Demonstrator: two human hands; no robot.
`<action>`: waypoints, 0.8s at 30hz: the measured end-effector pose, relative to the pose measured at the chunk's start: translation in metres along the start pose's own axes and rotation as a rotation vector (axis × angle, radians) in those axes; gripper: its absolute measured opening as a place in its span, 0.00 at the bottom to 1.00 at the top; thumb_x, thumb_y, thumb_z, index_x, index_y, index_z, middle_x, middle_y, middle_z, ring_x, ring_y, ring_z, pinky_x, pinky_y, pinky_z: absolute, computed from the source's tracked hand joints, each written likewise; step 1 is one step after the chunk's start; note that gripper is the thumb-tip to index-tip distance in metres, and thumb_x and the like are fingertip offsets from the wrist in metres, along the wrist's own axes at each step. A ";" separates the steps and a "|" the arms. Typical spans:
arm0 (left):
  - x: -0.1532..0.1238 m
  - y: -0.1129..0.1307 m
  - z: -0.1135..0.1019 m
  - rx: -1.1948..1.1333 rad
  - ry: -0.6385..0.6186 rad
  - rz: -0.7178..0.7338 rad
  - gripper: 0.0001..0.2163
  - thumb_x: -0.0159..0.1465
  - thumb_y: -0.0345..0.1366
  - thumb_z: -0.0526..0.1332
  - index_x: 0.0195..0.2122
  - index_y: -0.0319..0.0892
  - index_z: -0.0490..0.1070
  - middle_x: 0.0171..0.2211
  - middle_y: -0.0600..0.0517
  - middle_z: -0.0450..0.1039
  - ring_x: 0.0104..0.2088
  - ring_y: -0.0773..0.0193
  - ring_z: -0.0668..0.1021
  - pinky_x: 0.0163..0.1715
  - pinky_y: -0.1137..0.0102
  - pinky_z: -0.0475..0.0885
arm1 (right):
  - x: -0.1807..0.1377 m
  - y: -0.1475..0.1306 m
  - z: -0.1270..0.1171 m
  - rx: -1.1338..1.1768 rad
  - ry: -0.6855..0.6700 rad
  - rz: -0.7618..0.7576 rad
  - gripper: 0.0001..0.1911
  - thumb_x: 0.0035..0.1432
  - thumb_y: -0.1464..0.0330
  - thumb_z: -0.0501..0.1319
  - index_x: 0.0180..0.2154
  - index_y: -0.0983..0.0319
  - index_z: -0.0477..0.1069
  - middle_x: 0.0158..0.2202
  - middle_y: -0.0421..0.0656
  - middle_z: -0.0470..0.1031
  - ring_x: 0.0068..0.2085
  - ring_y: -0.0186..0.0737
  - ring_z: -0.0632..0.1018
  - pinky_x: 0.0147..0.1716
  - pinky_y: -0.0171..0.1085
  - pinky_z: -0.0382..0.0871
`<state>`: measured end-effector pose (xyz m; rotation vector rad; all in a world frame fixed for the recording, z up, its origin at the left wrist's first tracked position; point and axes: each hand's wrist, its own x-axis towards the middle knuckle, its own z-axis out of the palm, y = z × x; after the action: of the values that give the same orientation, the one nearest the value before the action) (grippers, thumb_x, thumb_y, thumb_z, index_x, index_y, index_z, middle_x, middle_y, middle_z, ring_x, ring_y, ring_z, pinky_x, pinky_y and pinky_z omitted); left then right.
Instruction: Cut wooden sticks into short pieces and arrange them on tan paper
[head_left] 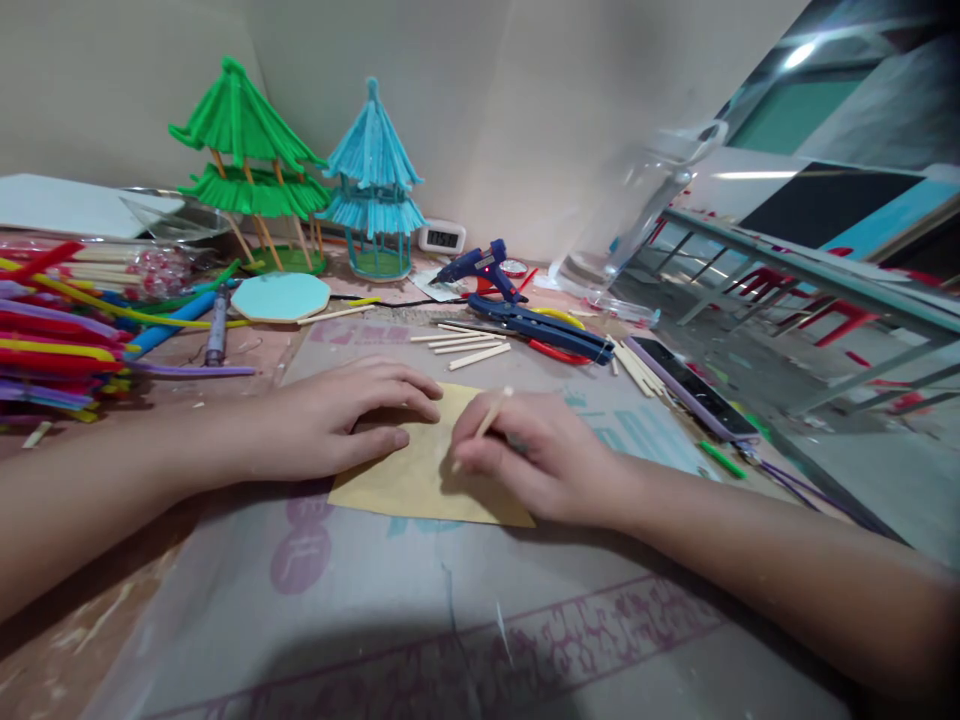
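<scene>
A sheet of yellow-brown paper lies on the printed board, partly covered by both hands. My left hand rests flat on its left side, fingers stretched out and holding nothing. Over the paper's right part, my right hand is closed around a thin, pale wooden stick, held slanted like a pen. Its lower end points down at the paper; whether it touches cannot be made out. Just behind the paper lie several loose wooden sticks.
A blue glue gun, a dark blue cutter and a phone lie behind and right. Green and light-blue pavilion models stand at the back. Colourful pipe cleaners and a pale-blue octagon are left; a clear jug stands right.
</scene>
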<state>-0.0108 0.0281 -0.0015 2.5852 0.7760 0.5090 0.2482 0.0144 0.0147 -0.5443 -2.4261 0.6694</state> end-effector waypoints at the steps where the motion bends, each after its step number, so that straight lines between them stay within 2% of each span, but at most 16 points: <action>1: 0.000 0.000 0.001 0.016 0.009 -0.002 0.13 0.72 0.40 0.57 0.54 0.46 0.75 0.62 0.46 0.73 0.63 0.52 0.73 0.64 0.55 0.67 | 0.000 -0.001 0.001 -0.003 -0.048 -0.036 0.09 0.70 0.71 0.58 0.35 0.61 0.71 0.33 0.42 0.80 0.34 0.35 0.79 0.37 0.33 0.70; 3: 0.000 0.001 0.003 0.052 0.016 -0.001 0.13 0.72 0.41 0.57 0.52 0.45 0.75 0.60 0.45 0.74 0.62 0.51 0.73 0.64 0.54 0.68 | 0.001 0.001 0.001 -0.064 -0.091 -0.049 0.08 0.70 0.73 0.57 0.35 0.61 0.71 0.34 0.43 0.81 0.35 0.37 0.79 0.37 0.33 0.70; 6: 0.000 0.002 0.005 0.073 0.006 0.004 0.14 0.71 0.41 0.57 0.54 0.45 0.74 0.60 0.44 0.74 0.61 0.51 0.73 0.63 0.54 0.68 | 0.003 0.008 -0.002 -0.200 -0.011 0.020 0.08 0.68 0.73 0.57 0.35 0.61 0.70 0.33 0.43 0.80 0.34 0.38 0.78 0.36 0.35 0.69; 8: 0.000 0.002 0.006 0.073 0.009 0.002 0.14 0.71 0.41 0.57 0.54 0.45 0.74 0.60 0.45 0.73 0.62 0.51 0.73 0.63 0.54 0.68 | 0.004 0.011 -0.003 -0.188 -0.009 0.020 0.08 0.69 0.72 0.56 0.35 0.61 0.70 0.33 0.44 0.80 0.34 0.38 0.78 0.36 0.35 0.69; 12: 0.000 0.003 0.007 0.081 0.012 -0.001 0.13 0.71 0.41 0.57 0.53 0.45 0.74 0.59 0.45 0.73 0.61 0.51 0.73 0.62 0.54 0.68 | 0.004 0.010 -0.003 -0.117 -0.112 -0.011 0.09 0.71 0.70 0.56 0.35 0.60 0.70 0.34 0.43 0.80 0.35 0.38 0.79 0.37 0.34 0.70; 16: 0.001 0.005 0.006 0.100 0.013 0.005 0.14 0.70 0.39 0.57 0.53 0.43 0.74 0.59 0.43 0.74 0.61 0.50 0.73 0.62 0.53 0.68 | 0.005 0.009 -0.003 -0.217 -0.025 0.054 0.08 0.69 0.72 0.56 0.35 0.60 0.70 0.33 0.43 0.80 0.35 0.39 0.78 0.36 0.35 0.68; 20: 0.001 0.006 0.006 0.084 0.027 0.009 0.12 0.69 0.39 0.58 0.50 0.45 0.75 0.58 0.45 0.75 0.60 0.49 0.74 0.62 0.54 0.68 | 0.005 0.007 -0.004 -0.144 -0.135 -0.001 0.10 0.71 0.70 0.55 0.36 0.61 0.71 0.35 0.44 0.81 0.36 0.39 0.79 0.38 0.35 0.70; 24: 0.001 0.006 0.006 0.091 0.036 0.006 0.13 0.68 0.39 0.58 0.52 0.45 0.75 0.58 0.45 0.75 0.59 0.49 0.75 0.62 0.54 0.69 | 0.007 0.012 -0.004 -0.286 -0.058 0.087 0.08 0.68 0.72 0.56 0.35 0.61 0.70 0.34 0.44 0.80 0.36 0.41 0.79 0.37 0.36 0.68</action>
<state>-0.0048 0.0225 -0.0034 2.6692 0.8221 0.5345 0.2480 0.0287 0.0140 -0.7569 -2.5825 0.3775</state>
